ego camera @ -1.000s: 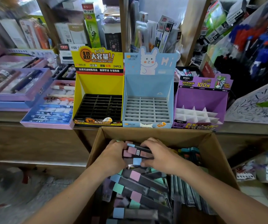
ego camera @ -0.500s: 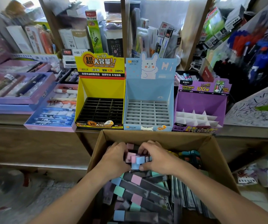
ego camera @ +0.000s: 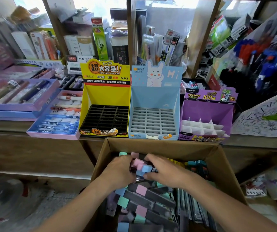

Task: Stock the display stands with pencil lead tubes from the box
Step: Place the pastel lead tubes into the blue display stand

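Grips a small bundle of dark pencil lead tubes with pink and blue caps (ego camera: 142, 166) between both hands, inside the open brown cardboard box (ego camera: 151, 144), close to its far wall. Curls the left hand (ego camera: 118, 170) round the bundle's left end; closes the right hand (ego camera: 165, 171) over its right end, fingers on top and thumb at the near side. Reaches over a loose heap of dark tubes with pink, mint and blue caps (ego camera: 144, 198) filling the near part of the box. Faces three cardboard stands in a row just beyond the box's far wall, on a brown wooden counter (ego camera: 34, 148): a yellow display stand with a black slot grid (ego camera: 104, 97) beyond the far left corner, a pale blue display stand with a rabbit picture and grey grid (ego camera: 154, 99) beyond the middle, a purple display stand with white card dividers (ego camera: 206, 111) beyond the far right corner.
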The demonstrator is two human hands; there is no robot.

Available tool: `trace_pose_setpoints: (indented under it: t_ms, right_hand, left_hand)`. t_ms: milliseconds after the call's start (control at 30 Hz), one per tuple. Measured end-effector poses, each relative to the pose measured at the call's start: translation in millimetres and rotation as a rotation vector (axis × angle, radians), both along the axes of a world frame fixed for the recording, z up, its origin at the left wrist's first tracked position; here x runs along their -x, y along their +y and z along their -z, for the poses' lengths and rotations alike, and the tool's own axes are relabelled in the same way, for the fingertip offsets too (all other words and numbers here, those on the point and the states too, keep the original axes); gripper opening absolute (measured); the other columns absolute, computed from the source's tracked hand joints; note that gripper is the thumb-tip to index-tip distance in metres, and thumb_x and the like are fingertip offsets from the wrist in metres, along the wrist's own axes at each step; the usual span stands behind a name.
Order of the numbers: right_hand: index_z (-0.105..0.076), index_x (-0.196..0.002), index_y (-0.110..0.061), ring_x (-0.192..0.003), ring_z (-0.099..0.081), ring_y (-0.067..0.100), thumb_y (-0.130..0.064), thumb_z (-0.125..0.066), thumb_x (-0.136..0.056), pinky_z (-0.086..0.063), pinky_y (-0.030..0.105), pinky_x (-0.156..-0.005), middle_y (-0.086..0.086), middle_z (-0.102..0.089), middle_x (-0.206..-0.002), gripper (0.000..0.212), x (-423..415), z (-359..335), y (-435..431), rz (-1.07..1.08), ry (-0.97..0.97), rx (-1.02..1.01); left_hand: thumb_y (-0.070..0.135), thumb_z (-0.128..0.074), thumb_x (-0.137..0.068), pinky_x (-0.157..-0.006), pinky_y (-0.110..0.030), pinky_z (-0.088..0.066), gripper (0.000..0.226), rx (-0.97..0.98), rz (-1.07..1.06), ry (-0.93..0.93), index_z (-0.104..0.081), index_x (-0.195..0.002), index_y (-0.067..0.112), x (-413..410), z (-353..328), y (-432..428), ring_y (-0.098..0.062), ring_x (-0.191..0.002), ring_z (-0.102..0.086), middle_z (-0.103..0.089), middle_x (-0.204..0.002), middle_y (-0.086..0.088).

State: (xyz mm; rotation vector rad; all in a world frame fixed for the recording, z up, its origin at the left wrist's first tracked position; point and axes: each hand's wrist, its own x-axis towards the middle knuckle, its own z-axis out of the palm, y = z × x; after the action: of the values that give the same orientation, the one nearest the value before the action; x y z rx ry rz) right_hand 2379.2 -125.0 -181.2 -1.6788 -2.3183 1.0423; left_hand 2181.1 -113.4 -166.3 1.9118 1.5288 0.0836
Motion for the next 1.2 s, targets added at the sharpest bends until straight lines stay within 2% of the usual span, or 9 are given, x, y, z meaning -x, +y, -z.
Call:
trace_pose_setpoints:
  t_ms: [200, 333, 467, 533, 600, 667, 833, 1000, 1200]
  right_hand:
    - [-0.047, -0.108, -0.039, -0.099, -0.058, 0.005, -0.037, -0.069, -0.095, -0.053, 0.042, -0.090, -0.015, -0.059, -0.109, 0.026, -0.4, -3.6, -2.3, 0.028, 0.099, -0.012]
    - [-0.053, -0.106, -0.033, -0.100, -0.060, 0.009, -0.029, -0.072, -0.094, -0.054, 0.046, -0.091, -0.012, -0.063, -0.107, 0.023, 2.2, -7.6, -1.7, 0.086, 0.188, -0.009]
    - [-0.058, -0.103, -0.032, -0.091, -0.061, 0.008, -0.024, -0.075, -0.091, -0.052, 0.036, -0.084, -0.009, -0.064, -0.099, 0.022, 3.7, -18.8, 0.7, 0.171, 0.325, 0.006]
    - [-0.059, -0.108, -0.033, -0.092, -0.063, 0.001, -0.022, -0.075, -0.091, -0.052, 0.027, -0.082, -0.010, -0.067, -0.101, 0.025, 4.0, -26.0, -0.1, 0.225, 0.424, 0.025]
    - [-0.061, -0.113, -0.033, -0.100, -0.066, -0.002, -0.021, -0.076, -0.091, -0.053, 0.022, -0.088, -0.012, -0.071, -0.107, 0.029, 4.3, -33.1, -2.1, 0.305, 0.547, 0.053]
    - [-0.065, -0.112, -0.027, -0.105, -0.069, 0.008, -0.018, -0.076, -0.092, -0.055, 0.033, -0.097, -0.006, -0.074, -0.108, 0.025, 5.6, -39.0, -4.3, 0.408, 0.671, 0.086]
    - [-0.070, -0.118, -0.015, -0.108, -0.073, 0.022, -0.012, -0.067, -0.098, -0.053, 0.046, -0.103, 0.007, -0.078, -0.110, 0.021, 15.1, -51.9, -11.3, 0.590, 0.994, 0.234]
    - [-0.069, -0.121, -0.011, -0.109, -0.073, 0.029, -0.011, -0.065, -0.099, -0.056, 0.046, -0.100, 0.016, -0.076, -0.112, 0.023, 23.4, -62.4, -14.0, 0.667, 1.150, 0.338]
    - [-0.069, -0.124, -0.019, -0.108, -0.073, 0.029, -0.021, -0.057, -0.104, -0.060, 0.045, -0.081, 0.014, -0.075, -0.116, 0.023, 31.2, -73.4, -18.7, 0.667, 1.235, 0.512]
  left_hand:
    - [0.020, -0.076, -0.082, -0.075, -0.022, -0.056, 0.020, 0.028, -0.038, -0.051, -0.064, -0.096, 0.027, -1.8, -3.9, -2.1, -0.011, -0.090, -0.066, -0.068, -0.097, 0.006]
    - [0.021, -0.076, -0.080, -0.064, -0.019, -0.054, 0.016, 0.051, -0.105, -0.248, -0.070, -0.091, 0.031, -0.8, -8.1, -0.7, -0.005, -0.075, -0.068, -0.073, -0.082, 0.009]
    - [0.012, -0.079, -0.084, -0.089, -0.039, -0.061, 0.024, 0.188, -0.195, -0.521, -0.073, -0.106, 0.020, -1.5, -15.2, -2.3, -0.019, -0.094, -0.074, -0.079, -0.098, -0.003]
    - [0.003, -0.077, -0.085, -0.093, -0.047, -0.059, 0.022, 0.264, -0.304, -0.672, -0.073, -0.106, 0.009, -1.7, -20.0, -3.6, -0.025, -0.093, -0.074, -0.077, -0.099, -0.014]
    - [0.000, -0.074, -0.087, -0.094, -0.044, -0.057, 0.018, 0.341, -0.418, -0.844, -0.070, -0.105, 0.000, -2.0, -25.1, -6.2, -0.027, -0.088, -0.069, -0.072, -0.096, -0.021]
    - [0.003, -0.073, -0.089, -0.089, -0.038, -0.058, 0.018, 0.397, -0.490, -0.968, -0.068, -0.105, -0.002, -3.1, -31.0, -11.4, -0.024, -0.088, -0.069, -0.070, -0.096, -0.018]
    - [0.004, -0.074, -0.089, -0.091, -0.053, -0.060, 0.036, 0.547, -0.476, -1.120, -0.064, -0.122, 0.010, -12.1, -37.7, -31.8, -0.033, -0.107, -0.073, -0.073, -0.116, -0.018]
    - [0.019, -0.058, -0.103, -0.091, -0.051, -0.060, 0.033, 0.516, -0.353, -1.108, -0.062, -0.127, 0.041, -20.9, -40.9, -37.9, -0.022, -0.112, -0.071, -0.074, -0.119, 0.003]
    - [0.030, -0.047, -0.107, -0.074, -0.041, -0.063, 0.035, 0.367, -0.328, -1.033, -0.061, -0.115, 0.061, -28.7, -43.1, -37.0, -0.023, -0.096, -0.076, -0.075, -0.110, 0.010]
